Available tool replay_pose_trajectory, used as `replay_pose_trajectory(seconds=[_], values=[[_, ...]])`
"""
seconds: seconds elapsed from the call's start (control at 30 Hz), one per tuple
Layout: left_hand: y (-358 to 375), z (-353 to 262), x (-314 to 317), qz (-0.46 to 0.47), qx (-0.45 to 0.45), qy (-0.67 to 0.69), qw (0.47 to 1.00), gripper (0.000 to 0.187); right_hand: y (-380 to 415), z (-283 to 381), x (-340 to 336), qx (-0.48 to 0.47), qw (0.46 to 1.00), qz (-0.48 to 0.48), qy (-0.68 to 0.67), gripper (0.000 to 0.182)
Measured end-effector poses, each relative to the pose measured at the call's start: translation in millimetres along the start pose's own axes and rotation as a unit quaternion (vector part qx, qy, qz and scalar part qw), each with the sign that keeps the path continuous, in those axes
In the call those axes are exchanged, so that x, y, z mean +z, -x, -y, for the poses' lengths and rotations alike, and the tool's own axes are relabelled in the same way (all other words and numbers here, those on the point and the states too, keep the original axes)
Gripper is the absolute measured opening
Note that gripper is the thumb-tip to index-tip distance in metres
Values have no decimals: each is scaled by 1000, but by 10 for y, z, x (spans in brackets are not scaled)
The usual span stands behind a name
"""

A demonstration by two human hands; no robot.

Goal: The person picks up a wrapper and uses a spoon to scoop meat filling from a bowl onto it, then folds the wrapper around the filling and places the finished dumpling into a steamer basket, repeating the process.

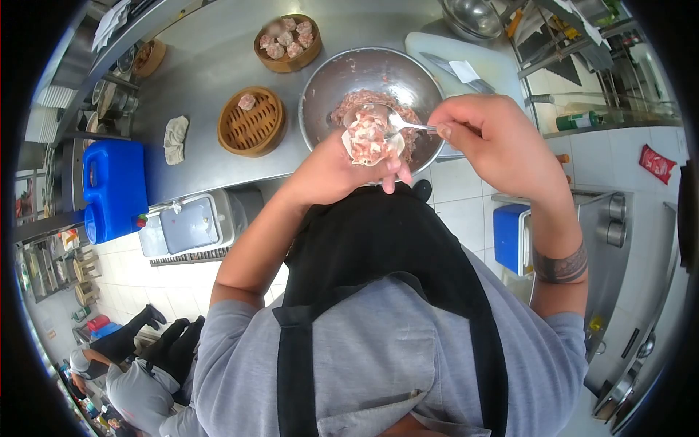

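Note:
My left hand (pixel 336 169) cups a dumpling (pixel 370 137), a thin pale wrapper heaped with pinkish minced filling. Between the fingers of my right hand (pixel 486 135) is the handle of a metal spoon (pixel 416 127), whose bowl end touches the filling. Both hands are over the near side of a large steel mixing bowl (pixel 314 95) that holds minced meat (pixel 362 98). Left of it, a round bamboo steamer (pixel 247 131) carries a single dumpling (pixel 247 102) on its slats. A second bamboo steamer (pixel 290 65) further back is filled with several dumplings (pixel 294 49).
Behind the bowl on the right lies a white cutting board (pixel 491 62) with a knife (pixel 440 63) on it. Steel bowls (pixel 472 18) stand at the back. A folded cloth (pixel 175 140) and a blue jug (pixel 113 189) are at left. Other people (pixel 145 393) are at lower left.

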State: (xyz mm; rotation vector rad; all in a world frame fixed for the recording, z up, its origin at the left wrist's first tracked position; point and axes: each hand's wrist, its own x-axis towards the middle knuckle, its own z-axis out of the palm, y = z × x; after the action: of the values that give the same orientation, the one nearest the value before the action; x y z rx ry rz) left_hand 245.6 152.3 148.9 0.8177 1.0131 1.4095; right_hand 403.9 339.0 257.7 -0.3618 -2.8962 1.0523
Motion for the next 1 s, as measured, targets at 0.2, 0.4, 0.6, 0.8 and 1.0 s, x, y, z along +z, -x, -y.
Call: replay_pose_trajectory(seconds=[0.2, 0.4, 0.6, 0.8, 1.0], values=[[3, -41, 89, -63, 26, -50, 996, 28, 128, -34, 91, -90, 992, -87, 2, 10], [-23, -106, 132, -94, 30, -19, 995, 31, 306, -5, 209, -100, 987, -116, 39, 19], [-16, -117, 139, -108, 16, -21, 994, 36, 337, -52, 265, -129, 973, -175, 74, 28], [-62, -79, 145, -136, 70, -44, 987, 46, 398, 69, -10, -127, 964, -214, 98, 34], [-64, -19, 111, -154, 112, -190, 963, 40, 412, 317, -183, -167, 958, -149, 182, 41]])
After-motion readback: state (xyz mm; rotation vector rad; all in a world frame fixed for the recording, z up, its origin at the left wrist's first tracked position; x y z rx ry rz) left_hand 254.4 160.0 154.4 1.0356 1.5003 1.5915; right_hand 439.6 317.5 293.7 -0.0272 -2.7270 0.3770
